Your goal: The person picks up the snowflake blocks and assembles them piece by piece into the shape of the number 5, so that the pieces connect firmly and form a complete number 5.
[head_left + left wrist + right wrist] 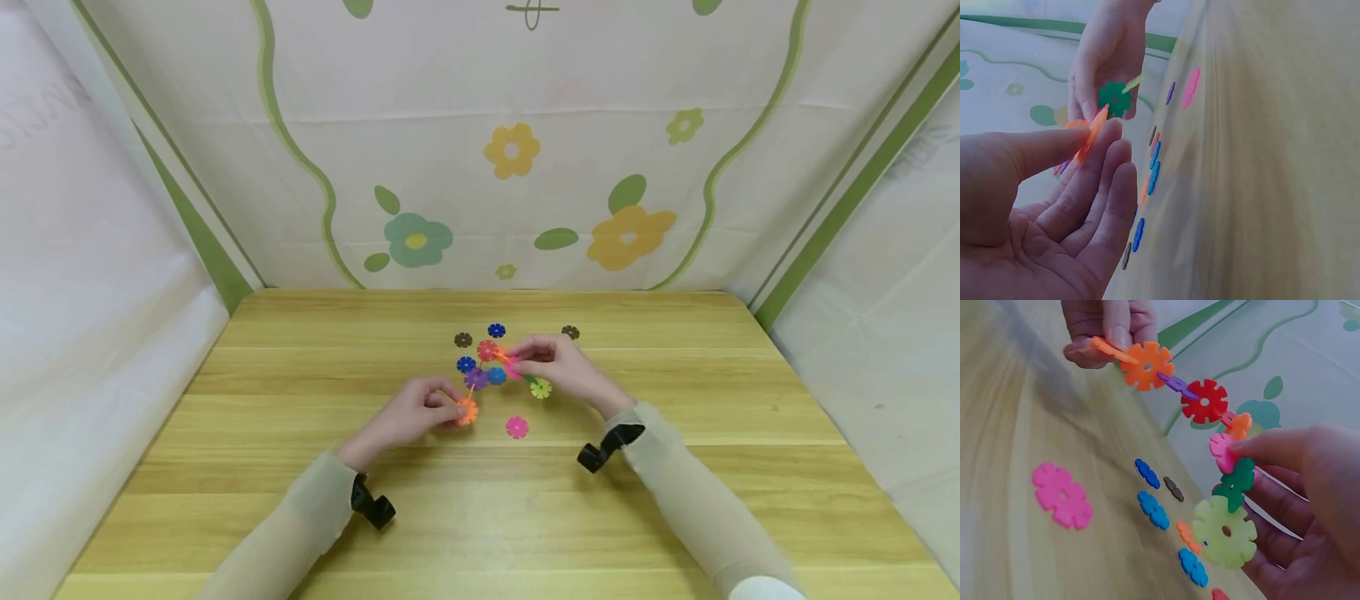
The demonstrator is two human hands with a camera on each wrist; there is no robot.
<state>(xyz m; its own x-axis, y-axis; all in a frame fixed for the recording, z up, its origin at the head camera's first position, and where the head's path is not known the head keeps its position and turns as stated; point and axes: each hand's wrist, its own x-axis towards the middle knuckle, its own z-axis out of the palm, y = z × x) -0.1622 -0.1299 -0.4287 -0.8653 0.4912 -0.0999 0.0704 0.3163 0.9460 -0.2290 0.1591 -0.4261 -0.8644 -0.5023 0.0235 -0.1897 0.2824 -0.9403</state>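
Observation:
Between my hands, clear of the tabletop, stretches a chain of slotted plastic snowflake discs in several colours. At its left end my left hand [420, 408] pinches an orange disc [1110, 350] between thumb and fingertips. From there run another orange disc, a purple disc [1177, 385], a red disc [1194, 407], a reddish disc seen edge-on and a small orange disc. My right hand [558, 367] pinches the chain at a pink disc [1220, 450]. Past those fingers hang a green disc [1239, 482] and a yellow-green disc [1210, 534]. The right fingers partly hide the chain.
Loose discs lie on the wooden table [480, 533]: a pink one [517, 427] in front, and a dark blue one [497, 331], a brown one [463, 340] and several others behind the chain. A flower-printed cloth [465, 183] stands at the back edge.

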